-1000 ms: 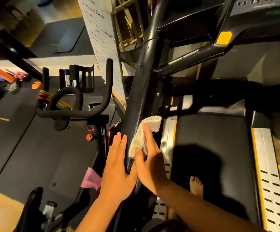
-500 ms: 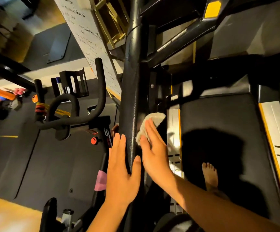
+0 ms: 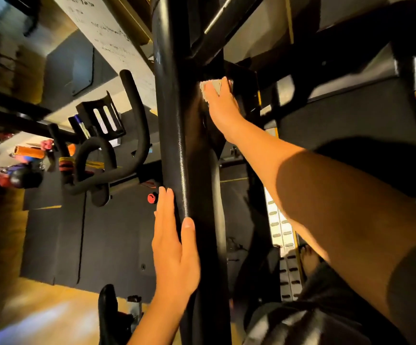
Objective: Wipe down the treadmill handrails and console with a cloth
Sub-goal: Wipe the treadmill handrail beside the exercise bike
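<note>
Right hand is laid flat over the cloth, fingers straight, and the cloth is pressed against the inner face of the black post, high up, just below where a slanted bar joins it. Left hand is spread lower on the same post, fingers straight along its outer side and thumb across the front; nothing is held, the post is only braced.

Progress, as judged: wiping is under way on the post. The bar above, likely a handrail, is not being touched by the cloth. The console is not in view, so nothing can be said of it; it and the rails are best counted as left. No streaks or damp marks can be made out on the dark paint, so what has been cleaned cannot be told.

Beside the post, a slotted side strip and the dark deck are seen; a bike handlebar stands to the left.

Writing: handwritten lines are seen on a white board, too blurred to be read. No brand or label can be read anywhere.
</note>
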`<state>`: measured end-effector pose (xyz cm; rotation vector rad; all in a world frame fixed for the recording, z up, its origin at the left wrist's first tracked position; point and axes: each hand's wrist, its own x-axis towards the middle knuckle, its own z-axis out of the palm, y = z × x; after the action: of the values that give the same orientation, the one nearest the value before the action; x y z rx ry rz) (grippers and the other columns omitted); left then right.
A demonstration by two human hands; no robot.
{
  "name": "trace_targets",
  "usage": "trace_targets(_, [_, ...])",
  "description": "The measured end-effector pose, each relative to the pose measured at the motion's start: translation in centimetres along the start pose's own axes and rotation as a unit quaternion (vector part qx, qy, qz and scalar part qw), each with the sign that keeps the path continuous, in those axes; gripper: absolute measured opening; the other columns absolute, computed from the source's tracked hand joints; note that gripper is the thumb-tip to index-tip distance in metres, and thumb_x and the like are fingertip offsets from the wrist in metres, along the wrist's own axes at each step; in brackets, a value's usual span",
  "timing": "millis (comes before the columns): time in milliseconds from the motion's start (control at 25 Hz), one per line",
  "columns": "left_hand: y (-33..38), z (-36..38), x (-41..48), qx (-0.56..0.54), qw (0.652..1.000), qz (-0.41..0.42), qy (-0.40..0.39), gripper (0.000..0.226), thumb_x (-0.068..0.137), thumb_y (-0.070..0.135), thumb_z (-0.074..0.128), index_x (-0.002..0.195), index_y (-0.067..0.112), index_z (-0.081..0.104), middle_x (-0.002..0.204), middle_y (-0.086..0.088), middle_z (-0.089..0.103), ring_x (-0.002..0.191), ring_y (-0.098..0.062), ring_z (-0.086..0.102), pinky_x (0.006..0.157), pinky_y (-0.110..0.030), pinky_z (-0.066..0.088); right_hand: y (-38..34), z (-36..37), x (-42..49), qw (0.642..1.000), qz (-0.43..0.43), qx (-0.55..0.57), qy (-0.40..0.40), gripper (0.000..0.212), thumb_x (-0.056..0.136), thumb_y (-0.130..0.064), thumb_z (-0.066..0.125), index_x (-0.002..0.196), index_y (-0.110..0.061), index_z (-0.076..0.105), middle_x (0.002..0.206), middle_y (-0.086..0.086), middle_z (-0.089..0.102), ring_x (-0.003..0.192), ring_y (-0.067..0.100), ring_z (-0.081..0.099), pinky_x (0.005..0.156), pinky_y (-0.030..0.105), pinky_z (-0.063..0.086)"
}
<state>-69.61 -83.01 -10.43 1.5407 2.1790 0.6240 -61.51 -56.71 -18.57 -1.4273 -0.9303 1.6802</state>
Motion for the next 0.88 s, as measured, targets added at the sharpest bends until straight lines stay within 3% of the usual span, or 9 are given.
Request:
trace_targets(80, [0.1, 0.1, 0.0, 0.006, 1.0, 0.011, 0.0, 0.056, 0.097, 0.031, 0.035, 0.15, 0.03, 0.017, 0.16, 0.015, 0.016, 0.146, 0.003, 0.011, 0.118, -0.016, 0.012, 2.7, 1.0, -4.0, 1.0, 0.005, 0.02, 0.009, 0.063, 0.098, -0.048, 0.035, 0.153, -0.031, 0.01, 0.154, 0.007, 0.029, 0.138, 0.028, 0.032, 0.109, 0.039, 0.026])
trace_targets(160, [0.0, 0.1, -0.1, 0.007, 1.0, 0.027, 0.003, 0.055, 0.099, 0.032, 0.035, 0.151, 0.025, 0.018, 0.16, 0.01, 0.017, 0.146, 0.0, 0.013, 0.117, -0.015, 0.013, 6.4, 2.0, -10.5, 0.999, 0.028, 0.042, 0.001, 0.059, 0.099, -0.048, 0.032, 0.151, -0.037, 0.009, 0.155, 0.005, 0.029, 0.139, 0.026, 0.03, 0.109, 0.035, 0.023])
trace_targets(240, [-0.5, 0.0, 0.1, 0.012, 0.999, 0.045, 0.014, 0.058, 0.098, 0.036, 0.035, 0.151, 0.017, 0.023, 0.159, 0.003, 0.023, 0.147, -0.008, 0.019, 0.119, -0.025, 0.018, 9.7, 2.4, -18.9, 0.996, 0.022, 0.06, -0.062, 0.055, 0.101, -0.047, 0.025, 0.149, -0.046, -0.001, 0.16, -0.006, 0.014, 0.146, 0.016, 0.016, 0.114, 0.029, 0.012])
trace_targets(360, [-0.5, 0.0, 0.7, 0.017, 0.998, 0.056, 0.038, 0.056, 0.094, 0.035, 0.036, 0.146, 0.012, 0.033, 0.151, -0.005, 0.035, 0.141, -0.014, 0.031, 0.115, -0.029, 0.026, 11.5, 1.4, -25.8, 0.989, -0.07, -0.001, -0.133, 0.059, 0.1, -0.044, 0.029, 0.146, -0.05, -0.008, 0.159, -0.017, -0.006, 0.146, 0.003, -0.005, 0.122, 0.037, 0.004])
trace_targets(520, [0.0, 0.4, 1.2, -0.004, 0.998, 0.045, 0.049, 0.051, 0.092, 0.02, 0.041, 0.142, 0.011, 0.036, 0.145, -0.007, 0.039, 0.137, -0.012, 0.035, 0.115, -0.025, 0.027, 7.0, 1.1, -17.7, 0.97, -0.231, -0.008, -0.078, 0.05, 0.102, -0.023, 0.031, 0.15, -0.013, 0.023, 0.16, 0.001, 0.014, 0.148, 0.011, 0.011, 0.121, 0.035, 0.014])
trace_targets(600, [0.0, 0.5, 0.9, 0.007, 0.998, 0.03, 0.048, 0.053, 0.093, 0.017, 0.04, 0.144, 0.009, 0.034, 0.148, -0.004, 0.036, 0.139, -0.009, 0.032, 0.116, -0.024, 0.025, 4.3, 1.2, -11.8, 0.965, -0.257, -0.043, -0.04, 0.048, 0.102, -0.019, 0.03, 0.149, -0.009, 0.027, 0.159, 0.004, 0.019, 0.147, 0.015, 0.017, 0.12, 0.03, 0.017])
trace_targets(720, [0.3, 0.6, 0.4, 0.022, 0.998, 0.025, 0.045, 0.055, 0.095, 0.024, 0.036, 0.148, 0.014, 0.027, 0.153, 0.004, 0.03, 0.141, -0.002, 0.026, 0.116, -0.02, 0.022, 1.4, 1.6, -5.1, 0.977, -0.193, -0.089, 0.016, 0.051, 0.103, -0.02, 0.024, 0.151, -0.006, 0.013, 0.161, 0.01, 0.008, 0.148, 0.021, 0.006, 0.121, 0.039, 0.01])
trace_targets(800, [0.1, 0.6, 0.2, 0.026, 0.999, 0.016, 0.045, 0.056, 0.095, 0.027, 0.035, 0.149, 0.019, 0.025, 0.153, 0.01, 0.028, 0.142, 0.0, 0.024, 0.118, -0.024, 0.023, 0.3, 1.6, -1.7, 0.986, -0.112, -0.11, 0.055, 0.052, 0.103, -0.017, 0.027, 0.15, -0.001, 0.01, 0.16, 0.018, 0.0, 0.148, 0.03, -0.002, 0.121, 0.04, 0.004])
trace_targets(880, [0.0, 0.5, 0.0, 0.015, 0.999, 0.012, 0.045, 0.057, 0.093, 0.032, 0.035, 0.149, 0.024, 0.025, 0.152, 0.016, 0.028, 0.142, 0.001, 0.024, 0.117, -0.03, 0.025, -0.9, 0.7, 0.8, 0.997, -0.031, -0.046, 0.049, 0.05, 0.103, -0.019, 0.023, 0.15, -0.004, 0.015, 0.16, 0.015, 0.003, 0.147, 0.029, 0.003, 0.117, 0.036, 0.008])
